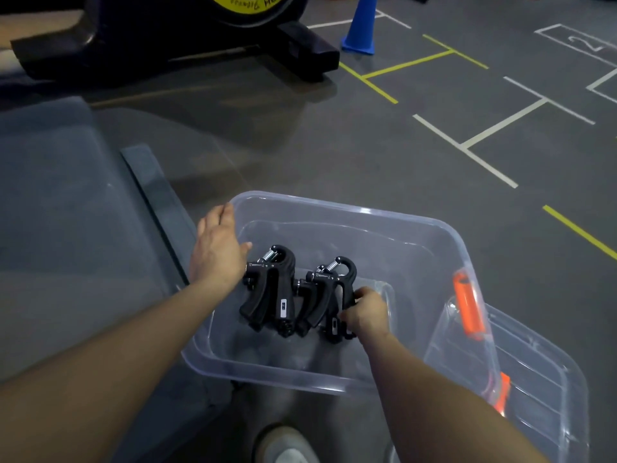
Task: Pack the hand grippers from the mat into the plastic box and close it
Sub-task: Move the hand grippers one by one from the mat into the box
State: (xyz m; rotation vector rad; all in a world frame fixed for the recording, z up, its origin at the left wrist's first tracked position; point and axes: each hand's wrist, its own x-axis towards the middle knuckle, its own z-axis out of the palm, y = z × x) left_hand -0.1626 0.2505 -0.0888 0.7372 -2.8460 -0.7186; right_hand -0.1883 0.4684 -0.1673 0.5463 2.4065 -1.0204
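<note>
The hand grippers (297,292) already lie inside the plastic box (334,372), right hand (364,315) gripping one, left hand (218,248) flat and relaxed beside them, while the lid (534,379) remains off.

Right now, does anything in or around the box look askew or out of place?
Nothing looks damaged or spilled. The hand grippers lie in a cluster inside the plastic box, the right hand gripping one. The lid is off, leaning tilted against the box's right side, so closing is not yet done.

grey floor (334,145), plastic box (447,248), mat (66,195), blue cone (360,28)
</note>
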